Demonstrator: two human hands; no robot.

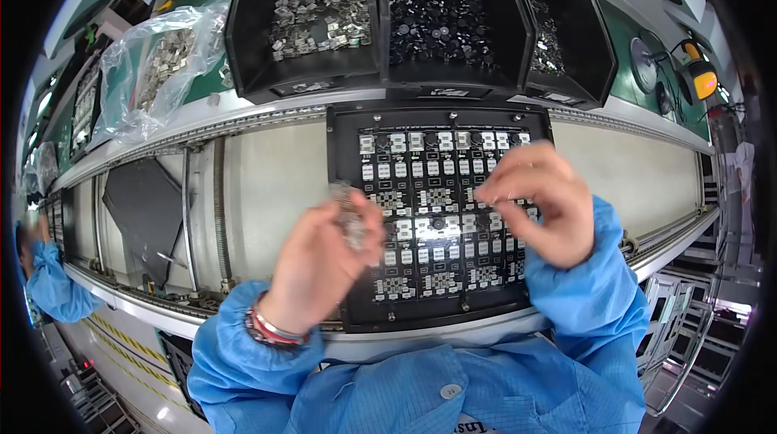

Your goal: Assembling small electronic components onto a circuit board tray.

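A black carrier [344, 304] lies in front of me, filled with rows of circuit boards [437, 228] bearing white and silvery components. My left hand [324, 252] is above the carrier's left edge, its fingers closed around a clump of small silvery parts [350, 220], blurred by motion. Over the right part of the boards, my right hand [550, 203] has thumb and fingertips drawn together in a pinch. What sits between those fingertips, if anything, is too small to make out.
Beyond the carrier stand three black bins: one with silvery metal parts [320, 17], one with dark round parts [441, 13], one with small shiny parts [548, 42]. A clear plastic bag [166, 62] lies far left. Conveyor rails [275, 117] run crosswise. Another person's blue sleeve [61, 284] shows at left.
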